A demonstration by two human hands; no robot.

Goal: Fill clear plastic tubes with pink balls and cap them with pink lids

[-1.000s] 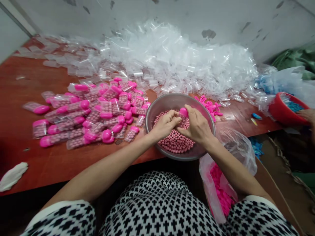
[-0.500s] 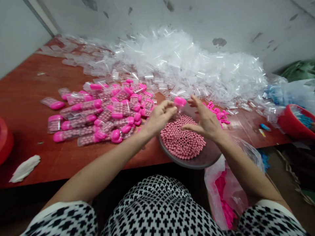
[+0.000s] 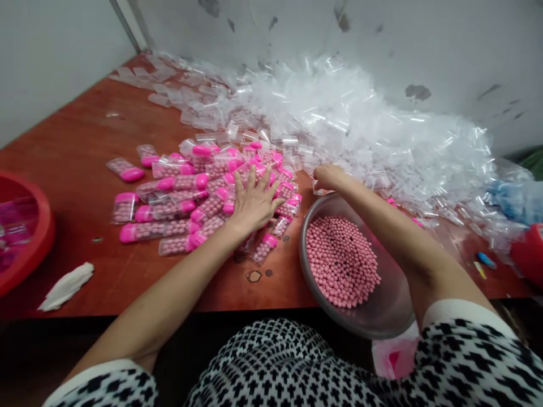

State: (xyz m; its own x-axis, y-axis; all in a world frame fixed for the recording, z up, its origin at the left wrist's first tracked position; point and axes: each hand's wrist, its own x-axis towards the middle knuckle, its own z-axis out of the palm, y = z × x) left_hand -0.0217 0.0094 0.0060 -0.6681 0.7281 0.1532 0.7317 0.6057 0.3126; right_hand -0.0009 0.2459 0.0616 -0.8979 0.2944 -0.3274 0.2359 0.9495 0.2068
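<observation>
Nearest to the person, a metal bowl [image 3: 384, 308] of small pink beads [image 3: 341, 260] hangs partly over the worktop's [image 3: 85, 141] front edge. Just left of it the left hand [image 3: 253, 199] lies flat, fingers spread wide, pressing on the pile of filled pink-capped tubes [image 3: 178, 189]. Beyond the bowl's far rim the right hand [image 3: 330, 176] reaches to the edge of the heap of clear empty tubes [image 3: 360, 121], its grip curled there; whether it pinches one I cannot tell. A red basin [image 3: 25, 226] sits far left, a white scrap [image 3: 65, 285] near it.
</observation>
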